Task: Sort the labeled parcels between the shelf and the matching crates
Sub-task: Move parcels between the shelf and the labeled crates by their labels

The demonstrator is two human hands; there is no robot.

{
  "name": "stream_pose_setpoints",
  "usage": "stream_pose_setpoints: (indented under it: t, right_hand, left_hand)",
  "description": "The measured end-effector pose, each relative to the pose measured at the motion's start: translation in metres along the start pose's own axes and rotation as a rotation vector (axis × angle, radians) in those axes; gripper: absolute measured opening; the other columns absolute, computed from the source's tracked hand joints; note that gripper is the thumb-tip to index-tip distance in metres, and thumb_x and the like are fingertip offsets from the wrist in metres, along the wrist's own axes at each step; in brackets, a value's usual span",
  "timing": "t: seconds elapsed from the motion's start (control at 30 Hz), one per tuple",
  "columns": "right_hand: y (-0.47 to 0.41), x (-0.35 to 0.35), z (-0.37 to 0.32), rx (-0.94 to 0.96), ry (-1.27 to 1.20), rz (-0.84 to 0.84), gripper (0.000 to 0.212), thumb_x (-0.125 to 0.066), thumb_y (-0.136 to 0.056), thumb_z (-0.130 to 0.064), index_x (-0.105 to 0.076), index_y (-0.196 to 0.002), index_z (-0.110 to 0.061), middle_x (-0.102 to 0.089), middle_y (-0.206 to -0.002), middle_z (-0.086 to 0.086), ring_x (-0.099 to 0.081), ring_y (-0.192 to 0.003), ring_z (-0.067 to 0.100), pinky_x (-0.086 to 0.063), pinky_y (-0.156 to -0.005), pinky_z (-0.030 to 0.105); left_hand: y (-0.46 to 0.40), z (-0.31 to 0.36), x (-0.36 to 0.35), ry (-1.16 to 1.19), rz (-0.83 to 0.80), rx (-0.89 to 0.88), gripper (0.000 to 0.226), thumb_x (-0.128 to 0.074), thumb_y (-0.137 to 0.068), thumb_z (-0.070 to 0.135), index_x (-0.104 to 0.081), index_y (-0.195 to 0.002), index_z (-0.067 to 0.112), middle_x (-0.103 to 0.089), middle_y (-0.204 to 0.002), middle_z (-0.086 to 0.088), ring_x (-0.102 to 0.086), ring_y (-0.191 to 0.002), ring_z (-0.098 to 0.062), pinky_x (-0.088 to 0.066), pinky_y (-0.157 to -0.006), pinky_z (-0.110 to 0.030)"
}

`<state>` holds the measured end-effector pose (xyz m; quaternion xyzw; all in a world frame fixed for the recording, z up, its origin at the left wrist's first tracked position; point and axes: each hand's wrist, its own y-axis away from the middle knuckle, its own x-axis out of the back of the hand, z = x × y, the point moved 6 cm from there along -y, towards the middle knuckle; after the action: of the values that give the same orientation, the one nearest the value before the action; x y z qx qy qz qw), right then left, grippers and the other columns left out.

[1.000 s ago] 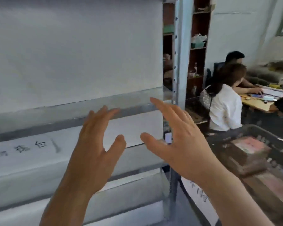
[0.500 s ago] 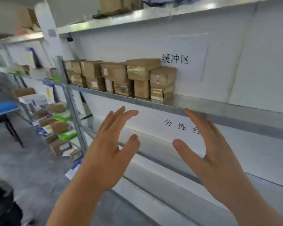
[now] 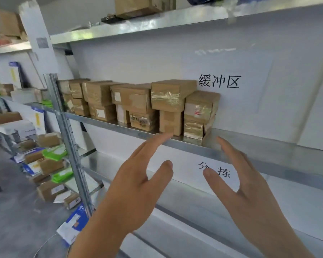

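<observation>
Brown cardboard parcels stand stacked in a row on a metal shelf (image 3: 250, 146), under a white wall sign (image 3: 219, 81). The rightmost stack (image 3: 200, 108) carries a taped label; beside it a larger taped box (image 3: 171, 94) sits on a smaller one. My left hand (image 3: 136, 185) and my right hand (image 3: 248, 185) are raised palms facing each other, fingers straight, just below and in front of the shelf's edge. Both hold nothing. The left fingertips reach the shelf lip under the right stacks.
A second sign (image 3: 220, 171) hangs below the shelf, partly behind my right hand. A perforated metal post (image 3: 67, 127) divides the racks. More parcels, white boxes and green packets (image 3: 54, 152) fill the left rack. Boxes (image 3: 138, 5) sit on the top shelf.
The view swung left from a bare shelf end and seated people to the parcel row. Both hands stayed open and moved up closer to the shelf edge.
</observation>
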<state>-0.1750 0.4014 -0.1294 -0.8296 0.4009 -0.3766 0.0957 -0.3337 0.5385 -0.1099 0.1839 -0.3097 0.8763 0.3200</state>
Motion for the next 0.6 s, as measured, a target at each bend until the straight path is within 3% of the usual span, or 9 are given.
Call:
stream_pose_setpoints:
  t: [0.1,0.17,0.27,0.33,0.37,0.43,0.5,0.6]
  right_hand:
    - [-0.044,-0.005,0.021,-0.030,-0.025,0.022,0.076,-0.039,-0.076,-0.092,-0.019,-0.147,-0.073,-0.035,-0.137,-0.050,-0.038,-0.134,-0.009,-0.041,-0.101,0.034]
    - [-0.080,-0.007,0.036,-0.044,-0.046,0.037,0.076,-0.041,-0.077,-0.090,-0.022,-0.148,-0.070,-0.036,-0.133,-0.052,-0.040,-0.134,-0.007,-0.040,-0.104,0.035]
    - [-0.132,-0.007,0.057,-0.094,-0.101,0.091,0.084,-0.041,-0.070,-0.088,-0.029,-0.150,-0.063,-0.043,-0.141,-0.040,-0.042,-0.138,-0.002,-0.040,-0.114,0.042]
    - [-0.161,-0.010,0.069,-0.135,-0.140,0.121,0.086,-0.040,-0.069,-0.089,-0.031,-0.150,-0.060,-0.045,-0.147,-0.032,-0.044,-0.139,0.002,-0.040,-0.116,0.046]
    - [-0.173,-0.011,0.074,-0.158,-0.159,0.131,0.087,-0.040,-0.069,-0.089,-0.032,-0.150,-0.059,-0.045,-0.148,-0.029,-0.045,-0.139,0.004,-0.040,-0.116,0.047]
    - [-0.192,-0.015,0.084,-0.204,-0.200,0.148,0.085,-0.041,-0.071,-0.088,-0.034,-0.150,-0.058,-0.048,-0.147,-0.025,-0.048,-0.137,0.008,-0.042,-0.115,0.049]
    - [-0.208,-0.018,0.092,-0.238,-0.238,0.180,0.087,-0.041,-0.070,-0.089,-0.035,-0.150,-0.057,-0.052,-0.145,-0.022,-0.052,-0.135,0.011,-0.043,-0.114,0.050]
    - [-0.224,-0.025,0.097,-0.288,-0.296,0.207,0.088,-0.045,-0.073,-0.095,-0.037,-0.151,-0.055,-0.053,-0.147,-0.017,-0.053,-0.133,0.011,-0.043,-0.110,0.044]
  left_hand:
    - [-0.054,-0.009,-0.027,0.094,-0.038,-0.012,0.047,-0.040,-0.094,0.066,-0.033,-0.140,0.074,-0.035,-0.143,0.053,-0.050,-0.108,0.016,-0.034,-0.095,-0.009]
    - [-0.091,-0.013,-0.045,0.133,-0.058,-0.039,0.049,-0.044,-0.092,0.061,-0.038,-0.139,0.072,-0.039,-0.147,0.047,-0.054,-0.108,0.011,-0.039,-0.096,-0.014]
    - [-0.141,-0.018,-0.065,0.189,-0.065,-0.051,0.042,-0.049,-0.104,0.041,-0.045,-0.135,0.069,-0.050,-0.127,0.054,-0.055,-0.098,0.013,-0.046,-0.086,-0.005]
    - [-0.168,-0.025,-0.077,0.198,-0.056,-0.036,0.041,-0.048,-0.102,0.039,-0.047,-0.135,0.064,-0.053,-0.121,0.052,-0.056,-0.097,0.018,-0.044,-0.081,-0.001]
    - [-0.179,-0.030,-0.083,0.190,-0.055,-0.028,0.041,-0.049,-0.101,0.040,-0.047,-0.135,0.063,-0.056,-0.120,0.047,-0.056,-0.098,0.019,-0.043,-0.079,-0.004]
    - [-0.196,-0.039,-0.094,0.165,-0.053,-0.014,0.038,-0.050,-0.101,0.042,-0.048,-0.134,0.059,-0.062,-0.113,0.032,-0.061,-0.087,0.006,-0.043,-0.076,-0.011]
    - [-0.207,-0.046,-0.102,0.127,-0.046,-0.015,0.034,-0.050,-0.098,0.045,-0.049,-0.131,0.055,-0.063,-0.121,0.024,-0.064,-0.081,-0.002,-0.051,-0.079,-0.027]
    - [-0.216,-0.049,-0.107,0.076,0.043,-0.071,0.036,-0.048,-0.089,0.053,-0.051,-0.124,0.045,-0.060,-0.123,0.022,-0.063,-0.099,-0.005,-0.055,-0.088,-0.037]
